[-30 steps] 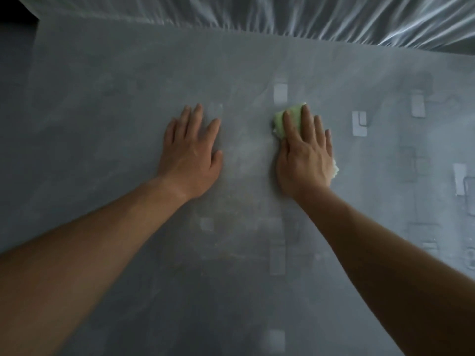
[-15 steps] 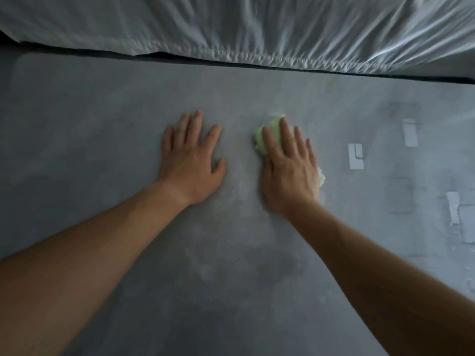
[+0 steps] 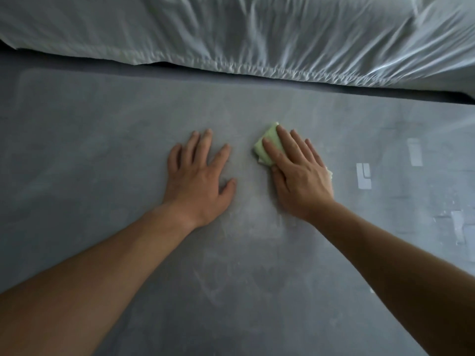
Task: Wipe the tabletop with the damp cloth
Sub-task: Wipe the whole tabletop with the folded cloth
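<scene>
A folded pale green cloth (image 3: 268,145) lies on the grey tabletop (image 3: 102,150) a little right of centre. My right hand (image 3: 298,173) presses flat on it with straight fingers, covering most of it; a green corner shows beyond the fingertips and a small bit at the hand's right side. My left hand (image 3: 200,178) rests flat on the bare tabletop just to the left, fingers spread, holding nothing. Faint whitish smears mark the surface between and below the hands.
Crinkled white plastic sheeting (image 3: 257,34) covers something along the table's far edge, with a dark gap under it. Several pale tape patches (image 3: 363,176) stick to the tabletop at the right.
My right hand with the cloth has slid a little to the left, closer to the left hand. The view has tilted up, so more sheeting shows. The left hand stays planted.
</scene>
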A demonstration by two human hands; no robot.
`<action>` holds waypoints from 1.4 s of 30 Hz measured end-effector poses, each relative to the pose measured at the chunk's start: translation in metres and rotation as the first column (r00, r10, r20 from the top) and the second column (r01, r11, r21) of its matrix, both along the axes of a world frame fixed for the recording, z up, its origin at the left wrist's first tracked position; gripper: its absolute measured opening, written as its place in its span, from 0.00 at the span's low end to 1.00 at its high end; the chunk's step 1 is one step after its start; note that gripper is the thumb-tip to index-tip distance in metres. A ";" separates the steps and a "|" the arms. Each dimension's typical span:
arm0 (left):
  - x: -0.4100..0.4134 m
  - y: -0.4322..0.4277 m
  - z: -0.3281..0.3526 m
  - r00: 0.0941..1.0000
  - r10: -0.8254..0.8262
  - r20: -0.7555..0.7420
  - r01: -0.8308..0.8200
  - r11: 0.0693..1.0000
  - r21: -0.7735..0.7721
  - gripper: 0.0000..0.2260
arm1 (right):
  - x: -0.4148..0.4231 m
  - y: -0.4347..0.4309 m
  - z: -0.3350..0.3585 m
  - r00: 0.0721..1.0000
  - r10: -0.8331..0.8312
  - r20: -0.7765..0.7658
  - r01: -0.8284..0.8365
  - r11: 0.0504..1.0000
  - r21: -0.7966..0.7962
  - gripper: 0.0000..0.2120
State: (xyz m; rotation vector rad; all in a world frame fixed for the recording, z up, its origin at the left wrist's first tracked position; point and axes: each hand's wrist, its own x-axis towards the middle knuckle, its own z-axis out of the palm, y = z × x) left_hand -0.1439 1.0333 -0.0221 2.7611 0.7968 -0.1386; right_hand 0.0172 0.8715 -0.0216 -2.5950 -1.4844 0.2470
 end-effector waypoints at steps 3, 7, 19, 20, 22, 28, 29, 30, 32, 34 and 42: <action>-0.001 0.003 0.001 1.000 -0.006 -0.004 0.006 1.000 -0.002 0.32 | 0.031 0.007 -0.002 0.995 -0.105 0.004 0.104 0.994 0.029 0.26; -0.001 0.004 0.001 0.999 -0.022 -0.024 0.022 1.000 -0.008 0.32 | 0.059 0.052 0.002 0.919 -0.393 -0.035 0.393 0.919 -0.002 0.26; 0.002 0.003 0.001 1.000 -0.009 0.018 0.009 1.000 0.000 0.26 | 0.049 0.082 0.003 0.967 -0.243 -0.078 0.246 0.968 0.040 0.25; 0.002 0.003 0.001 1.000 -0.009 0.021 0.009 1.000 -0.010 0.26 | 0.040 0.088 0.004 0.971 -0.229 -0.071 0.232 0.972 0.041 0.25; 0.001 0.003 0.002 0.999 -0.007 0.051 0.008 1.000 -0.030 0.26 | 0.018 0.083 0.003 0.997 -0.065 -0.035 0.066 0.997 0.051 0.25; -0.028 0.002 0.002 0.998 0.026 0.059 -0.028 0.999 0.038 0.29 | 0.040 0.073 0.002 0.998 -0.052 -0.046 0.054 0.998 0.031 0.25; -0.033 0.002 0.001 0.998 0.045 0.040 -0.047 0.997 0.067 0.29 | 0.046 0.083 0.003 0.986 -0.155 -0.059 0.157 0.987 0.020 0.25; -0.039 0.001 -0.001 0.998 0.062 0.024 -0.064 0.994 0.087 0.30 | 0.047 0.094 0.003 0.970 -0.234 -0.071 0.235 0.972 0.012 0.25; -0.045 0.001 -0.004 0.997 0.079 0.002 -0.078 0.992 0.095 0.30 | 0.029 0.108 0.004 0.962 -0.266 -0.060 0.268 0.963 0.018 0.25; -0.047 0.000 -0.006 0.997 0.081 0.002 -0.080 0.994 0.079 0.30 | 0.000 0.099 0.002 0.995 -0.092 -0.041 0.094 0.995 0.046 0.26; -0.054 0.006 -0.009 0.999 0.035 -0.034 -0.033 0.997 0.064 0.32 | 0.014 0.052 0.006 0.990 -0.128 -0.060 0.125 0.991 -0.056 0.29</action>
